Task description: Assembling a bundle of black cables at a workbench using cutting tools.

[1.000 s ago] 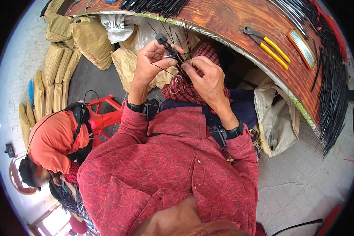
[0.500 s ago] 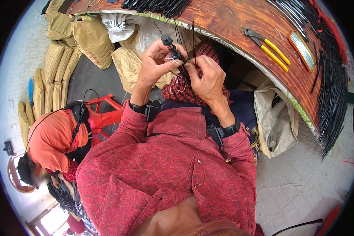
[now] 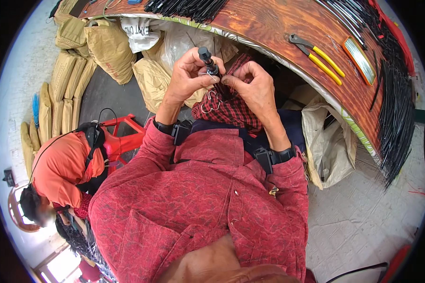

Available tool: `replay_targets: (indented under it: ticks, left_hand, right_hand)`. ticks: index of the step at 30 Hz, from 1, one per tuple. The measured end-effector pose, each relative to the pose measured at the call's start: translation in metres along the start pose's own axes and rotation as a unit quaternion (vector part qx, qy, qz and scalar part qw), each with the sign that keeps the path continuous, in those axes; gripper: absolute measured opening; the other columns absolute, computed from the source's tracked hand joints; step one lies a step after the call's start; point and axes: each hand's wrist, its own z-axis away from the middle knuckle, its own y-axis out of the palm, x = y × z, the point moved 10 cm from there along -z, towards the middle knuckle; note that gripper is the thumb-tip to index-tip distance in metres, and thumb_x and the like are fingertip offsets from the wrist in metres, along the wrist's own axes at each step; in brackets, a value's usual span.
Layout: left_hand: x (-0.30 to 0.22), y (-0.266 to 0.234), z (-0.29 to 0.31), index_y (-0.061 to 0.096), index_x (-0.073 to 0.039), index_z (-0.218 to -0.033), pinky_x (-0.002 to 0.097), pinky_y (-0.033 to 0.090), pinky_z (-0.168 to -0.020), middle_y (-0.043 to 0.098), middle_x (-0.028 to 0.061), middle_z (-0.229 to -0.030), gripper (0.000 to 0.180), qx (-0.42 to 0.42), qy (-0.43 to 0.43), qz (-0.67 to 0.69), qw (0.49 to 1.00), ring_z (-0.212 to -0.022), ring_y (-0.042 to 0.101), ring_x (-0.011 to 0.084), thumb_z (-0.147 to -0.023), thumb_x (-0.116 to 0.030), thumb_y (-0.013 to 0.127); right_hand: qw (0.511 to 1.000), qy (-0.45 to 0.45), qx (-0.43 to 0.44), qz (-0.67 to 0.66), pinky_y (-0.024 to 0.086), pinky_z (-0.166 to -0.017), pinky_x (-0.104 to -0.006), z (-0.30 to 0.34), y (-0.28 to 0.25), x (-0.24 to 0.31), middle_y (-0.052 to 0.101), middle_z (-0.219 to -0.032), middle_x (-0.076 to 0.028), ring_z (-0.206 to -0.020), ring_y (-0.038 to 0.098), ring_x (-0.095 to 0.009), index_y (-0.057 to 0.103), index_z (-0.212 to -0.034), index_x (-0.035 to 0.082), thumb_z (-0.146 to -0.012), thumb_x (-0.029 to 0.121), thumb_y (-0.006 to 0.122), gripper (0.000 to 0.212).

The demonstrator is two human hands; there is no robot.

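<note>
My left hand [image 3: 186, 78] is closed around a black shaft with a knobbed end [image 3: 206, 57], resembling part of an umbrella frame. The knob points up and away from me. A thin pale wire or thread [image 3: 208, 73] crosses it near my left thumb. My right hand [image 3: 257, 87] is just to the right, thumb and forefinger pinched together close to the shaft's lower part. Whatever lies in that pinch is too small to make out. Below both hands, a red and black checked cloth [image 3: 229, 111] covers my lap, with a pale looped cord [image 3: 211, 100] on it.
Across the wooden bench [image 3: 264, 23] lie yellow-handled pliers [image 3: 318, 61], an orange-rimmed rectangular piece [image 3: 359, 60] and bundles of thin black rods [image 3: 395, 122]. A pale sack [image 3: 328, 141] stands at right. Brown sacks [image 3: 109, 51], a red stool [image 3: 123, 134] and another person [image 3: 63, 165] are at left.
Thin black rods that stood up by my right fingers no longer show there. My right hand has turned, its fingers lifting and spreading above the pinch. The left hand keeps its hold on the shaft.
</note>
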Motion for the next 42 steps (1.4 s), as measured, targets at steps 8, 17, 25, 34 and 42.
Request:
replay_targets:
  ticks: [8,17,25,34,42]
  left_hand:
    - [0.000,0.009,-0.008,0.053,-0.004,-0.100,0.0284,0.058,-0.080,0.069,0.0173,-0.108,0.035,0.007,0.047,0.109,0.993,-0.094,0.068,0.0160,-0.080,0.013,0.076]
    - [-0.054,0.021,-0.003,0.063,0.000,-0.108,0.0259,0.055,-0.068,0.068,0.0124,-0.114,0.030,-0.065,0.154,-0.275,0.947,-0.079,0.064,0.0116,-0.082,0.003,0.078]
    - [-0.034,-0.005,-0.005,0.065,0.000,-0.124,0.0309,0.052,-0.091,0.068,0.0090,-0.119,0.043,-0.154,0.091,-0.218,0.960,-0.106,0.064,0.0165,-0.082,-0.002,0.077]
    - [-0.012,0.020,-0.013,0.058,0.005,-0.132,0.0335,0.052,-0.099,0.069,0.0159,-0.121,0.038,-0.033,0.035,-0.141,0.989,-0.113,0.065,0.0210,-0.095,-0.003,0.063]
    - [-0.001,0.007,-0.021,0.053,0.002,-0.135,0.0384,0.046,-0.105,0.061,0.0160,-0.132,0.059,0.034,0.085,-0.079,0.993,-0.115,0.062,0.0227,-0.087,-0.020,0.078]
  right_hand:
    - [0.938,-0.128,0.194,-0.259,0.030,-0.117,-0.0328,0.003,0.077,-0.007,0.039,-0.152,-0.010,-0.142,0.035,-0.020,0.027,-0.157,0.003,-0.102,0.066,0.023,0.084]
    - [0.927,-0.055,0.161,-0.333,0.044,-0.098,-0.0296,-0.015,0.091,-0.046,0.059,-0.114,-0.006,-0.105,0.054,-0.015,0.051,-0.137,0.002,-0.104,0.066,0.022,0.078]
    - [0.931,-0.031,0.193,-0.308,0.047,-0.088,-0.0271,-0.010,0.097,-0.048,0.061,-0.104,-0.004,-0.095,0.058,-0.013,0.057,-0.121,0.003,-0.100,0.072,0.020,0.081]
    - [0.936,-0.056,0.202,-0.283,0.047,-0.099,-0.0317,-0.017,0.100,-0.056,0.061,-0.119,-0.008,-0.109,0.060,-0.017,0.050,-0.138,0.001,-0.101,0.068,0.017,0.084]
    - [0.932,-0.079,0.228,-0.269,0.047,-0.096,-0.0301,-0.006,0.094,-0.041,0.061,-0.108,-0.005,-0.102,0.059,-0.015,0.053,-0.128,0.002,-0.102,0.068,0.019,0.078]
